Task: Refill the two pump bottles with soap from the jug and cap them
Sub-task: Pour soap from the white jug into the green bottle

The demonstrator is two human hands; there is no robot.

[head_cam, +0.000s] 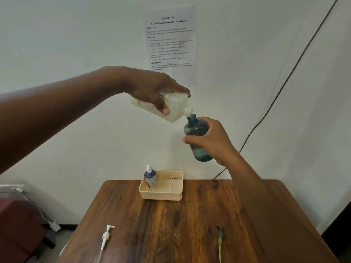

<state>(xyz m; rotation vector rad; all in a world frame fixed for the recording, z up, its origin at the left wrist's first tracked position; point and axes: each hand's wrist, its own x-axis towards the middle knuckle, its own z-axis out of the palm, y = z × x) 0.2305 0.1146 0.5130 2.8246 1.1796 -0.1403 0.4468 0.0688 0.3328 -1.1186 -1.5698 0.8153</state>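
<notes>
My left hand [152, 88] grips a white soap jug [176, 109], tilted with its spout down and to the right. The spout touches the open neck of a teal translucent pump bottle [196, 133], which my right hand [212, 141] holds in the air above the table, leaning slightly. Liquid shows in the bottle's lower part. A dark blue bottle [151, 177] with a white pump on it stands in the left corner of a beige basket [171, 195]. A loose white pump head [105, 237] lies at the table's front left.
The wooden table [171, 224] stands against a white wall bearing a printed sheet [171, 44]. A small dark and yellow piece [220, 242] lies at the table's front right. A black cable [284, 82] runs down the wall. A dark red seat [19, 224] sits at left.
</notes>
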